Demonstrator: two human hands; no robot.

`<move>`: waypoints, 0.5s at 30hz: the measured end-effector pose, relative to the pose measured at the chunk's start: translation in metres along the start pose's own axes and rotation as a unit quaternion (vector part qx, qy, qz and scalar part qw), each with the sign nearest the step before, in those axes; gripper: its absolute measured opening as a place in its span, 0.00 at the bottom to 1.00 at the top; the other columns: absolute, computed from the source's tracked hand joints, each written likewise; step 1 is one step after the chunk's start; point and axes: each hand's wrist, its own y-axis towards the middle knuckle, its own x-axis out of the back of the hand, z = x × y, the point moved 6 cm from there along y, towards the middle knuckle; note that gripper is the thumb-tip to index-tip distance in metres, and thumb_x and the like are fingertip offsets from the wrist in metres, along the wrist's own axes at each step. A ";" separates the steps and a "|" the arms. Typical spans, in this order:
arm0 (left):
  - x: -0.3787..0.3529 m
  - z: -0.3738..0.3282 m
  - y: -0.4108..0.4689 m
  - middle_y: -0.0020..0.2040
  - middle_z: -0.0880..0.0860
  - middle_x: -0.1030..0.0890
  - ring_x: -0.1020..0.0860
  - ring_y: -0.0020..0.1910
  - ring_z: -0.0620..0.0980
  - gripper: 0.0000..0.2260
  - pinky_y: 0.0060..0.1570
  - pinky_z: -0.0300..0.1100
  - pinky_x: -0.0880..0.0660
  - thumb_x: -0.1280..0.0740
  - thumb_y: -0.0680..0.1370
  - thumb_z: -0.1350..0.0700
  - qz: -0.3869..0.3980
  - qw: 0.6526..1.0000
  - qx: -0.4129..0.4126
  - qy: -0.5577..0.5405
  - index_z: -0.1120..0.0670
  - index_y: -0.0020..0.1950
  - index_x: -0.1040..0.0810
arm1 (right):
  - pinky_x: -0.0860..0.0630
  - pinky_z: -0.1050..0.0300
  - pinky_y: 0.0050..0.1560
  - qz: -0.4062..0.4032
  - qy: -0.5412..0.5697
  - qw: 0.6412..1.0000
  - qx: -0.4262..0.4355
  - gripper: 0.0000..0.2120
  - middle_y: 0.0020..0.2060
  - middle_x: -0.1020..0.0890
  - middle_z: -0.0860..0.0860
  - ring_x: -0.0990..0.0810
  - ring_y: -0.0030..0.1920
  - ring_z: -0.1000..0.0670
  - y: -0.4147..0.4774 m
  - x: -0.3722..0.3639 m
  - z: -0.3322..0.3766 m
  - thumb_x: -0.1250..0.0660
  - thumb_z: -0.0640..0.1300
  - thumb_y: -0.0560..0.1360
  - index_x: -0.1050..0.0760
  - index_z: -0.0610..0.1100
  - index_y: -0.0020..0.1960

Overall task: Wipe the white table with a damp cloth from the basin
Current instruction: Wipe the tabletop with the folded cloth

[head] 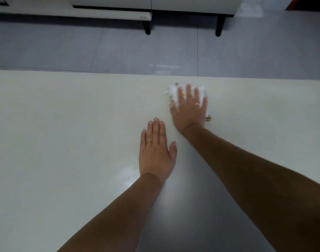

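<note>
Right hand (189, 108), fingers straight and spread, presses the cloth (173, 91) flat on the white table (64, 124) near its 12 o'clock edge; left hand (156, 151), at 7 o'clock, rests flat, fingers straight, holding nothing.

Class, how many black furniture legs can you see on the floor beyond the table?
2. One black leg stands near top centre; the second leg is to its right. Others may lie outside the frame.

A crumpled white cloth (173, 90) with small yellow-and-dark specks lies flattened on the glossy white worktop (64, 124), close to its far edge and right of centre, mostly covered by the right hand (190, 108) pressing flat upon it.
</note>
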 end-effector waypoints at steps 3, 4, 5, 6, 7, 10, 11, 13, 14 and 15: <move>0.003 0.001 0.001 0.79 0.55 0.56 0.61 0.77 0.51 0.31 0.74 0.47 0.66 0.60 0.79 0.42 -0.003 1.000 0.004 0.005 0.57 0.77 0.59 | 0.59 0.42 0.74 0.021 -0.017 0.988 0.154 0.26 0.78 0.51 0.50 0.53 0.77 0.46 -0.010 0.000 0.033 0.55 0.55 0.80 0.53 0.52 0.77; 0.005 0.000 0.002 0.79 0.56 0.55 0.60 0.77 0.51 0.31 0.74 0.47 0.65 0.59 0.79 0.43 -0.007 1.000 0.007 -0.002 0.58 0.77 0.58 | 0.58 0.42 0.74 0.026 -0.018 0.983 0.182 0.26 0.78 0.51 0.50 0.53 0.77 0.47 -0.008 0.003 0.030 0.54 0.54 0.81 0.53 0.52 0.77; 0.008 -0.004 0.004 0.79 0.57 0.54 0.59 0.78 0.52 0.32 0.75 0.47 0.64 0.57 0.79 0.43 -0.009 1.000 0.008 -0.014 0.59 0.78 0.56 | 0.58 0.42 0.74 0.028 -0.023 0.980 0.197 0.26 0.78 0.51 0.51 0.53 0.77 0.48 -0.005 0.005 0.022 0.53 0.53 0.81 0.53 0.52 0.77; 0.009 -0.009 0.007 0.79 0.57 0.53 0.58 0.78 0.52 0.32 0.75 0.47 0.64 0.56 0.78 0.43 -0.011 1.000 0.003 -0.025 0.59 0.78 0.54 | 0.58 0.42 0.74 0.029 -0.029 0.980 0.196 0.26 0.78 0.51 0.51 0.53 0.77 0.48 0.000 0.007 0.012 0.53 0.53 0.81 0.53 0.52 0.77; 0.009 -0.016 0.010 0.79 0.57 0.54 0.58 0.78 0.52 0.32 0.75 0.47 0.63 0.55 0.79 0.43 -0.010 0.999 -0.008 -0.033 0.59 0.78 0.54 | 0.59 0.42 0.74 0.029 -0.032 0.983 0.177 0.26 0.78 0.52 0.51 0.54 0.77 0.48 0.008 0.010 -0.002 0.53 0.53 0.81 0.54 0.52 0.77; 0.000 -0.031 0.016 0.79 0.56 0.57 0.60 0.77 0.52 0.32 0.75 0.47 0.64 0.54 0.80 0.43 0.013 0.998 -0.043 -0.037 0.58 0.78 0.57 | 0.60 0.41 0.74 0.026 -0.003 0.999 0.039 0.26 0.78 0.54 0.52 0.55 0.77 0.48 0.030 0.021 -0.056 0.53 0.53 0.81 0.54 0.52 0.77; -0.003 -0.032 0.016 0.79 0.56 0.57 0.61 0.77 0.52 0.32 0.75 0.48 0.64 0.53 0.80 0.42 0.017 0.998 -0.046 -0.031 0.58 0.78 0.57 | 0.60 0.41 0.74 0.023 0.007 1.000 -0.005 0.26 0.78 0.54 0.52 0.56 0.77 0.48 0.034 0.023 -0.072 0.54 0.53 0.81 0.54 0.52 0.77; -0.005 -0.032 0.016 0.79 0.56 0.57 0.60 0.77 0.52 0.32 0.75 0.48 0.63 0.54 0.80 0.42 0.018 0.999 -0.043 -0.022 0.58 0.78 0.57 | 0.59 0.40 0.74 0.018 0.023 0.997 -0.074 0.25 0.78 0.53 0.51 0.56 0.77 0.47 0.038 0.024 -0.092 0.56 0.53 0.81 0.54 0.51 0.77; -0.006 -0.032 0.015 0.79 0.56 0.57 0.60 0.77 0.52 0.32 0.75 0.49 0.63 0.54 0.80 0.42 0.018 0.999 -0.042 -0.021 0.58 0.78 0.57 | 0.59 0.40 0.74 0.013 0.029 0.994 -0.103 0.25 0.78 0.53 0.50 0.56 0.77 0.46 0.039 0.023 -0.093 0.56 0.53 0.81 0.54 0.50 0.77; -0.006 -0.032 0.015 0.79 0.56 0.57 0.60 0.77 0.52 0.32 0.75 0.48 0.63 0.55 0.80 0.42 0.017 0.999 -0.041 -0.021 0.58 0.78 0.57 | 0.59 0.40 0.74 0.007 0.034 0.991 -0.128 0.26 0.78 0.53 0.49 0.55 0.77 0.45 0.041 0.022 -0.087 0.56 0.53 0.81 0.53 0.50 0.77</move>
